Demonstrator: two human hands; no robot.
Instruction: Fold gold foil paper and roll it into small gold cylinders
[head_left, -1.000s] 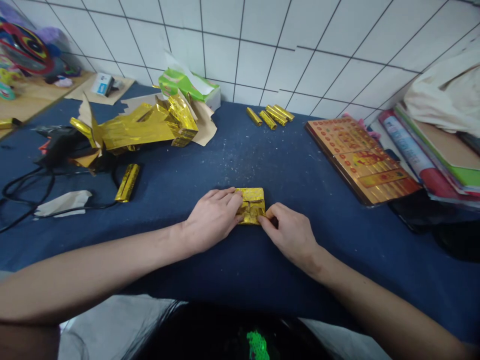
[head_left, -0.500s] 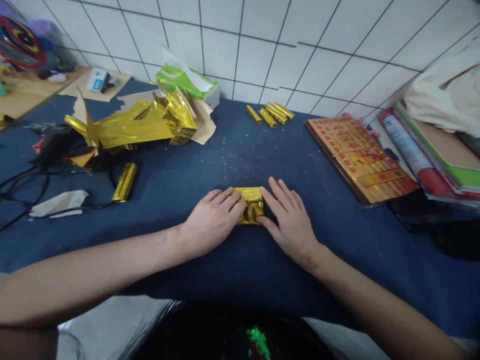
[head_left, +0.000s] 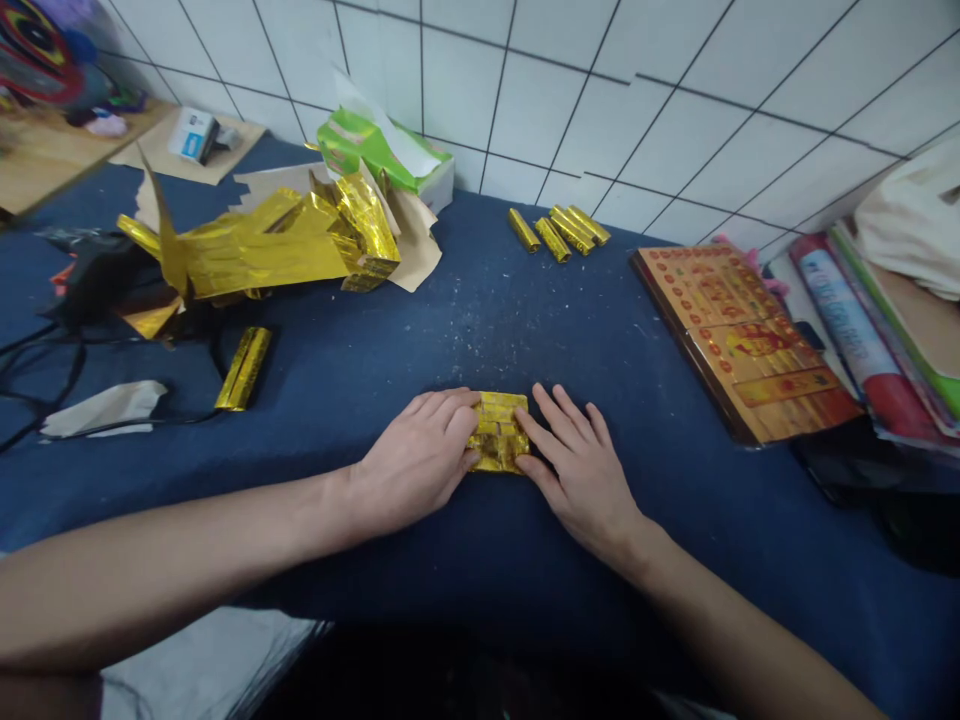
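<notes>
A small folded piece of gold foil paper (head_left: 499,430) lies flat on the blue table, with crease lines across it. My left hand (head_left: 416,450) is closed on its left edge, the fingers together along the top corner and the thumb at the lower side. On the right edge, my right hand (head_left: 581,465) grips it with thumb and index finger, while the other fingers stretch out above the table. Farther left lies a rolled pair of gold foil tubes (head_left: 244,368). Several gold foil rolls (head_left: 562,232) rest near the wall.
Crumpled gold foil and brown paper (head_left: 262,245) lie at the back left, before a green tissue pack (head_left: 382,150). Black cables (head_left: 64,385) and a white scrap (head_left: 105,408) are at the left. An orange printed pack (head_left: 750,340) and stacked books (head_left: 885,300) stand right.
My left fingers have drawn back toward the left edge of the foil paper, baring more of its top. My right index finger now presses over its right edge. The camera view has shifted slightly.
</notes>
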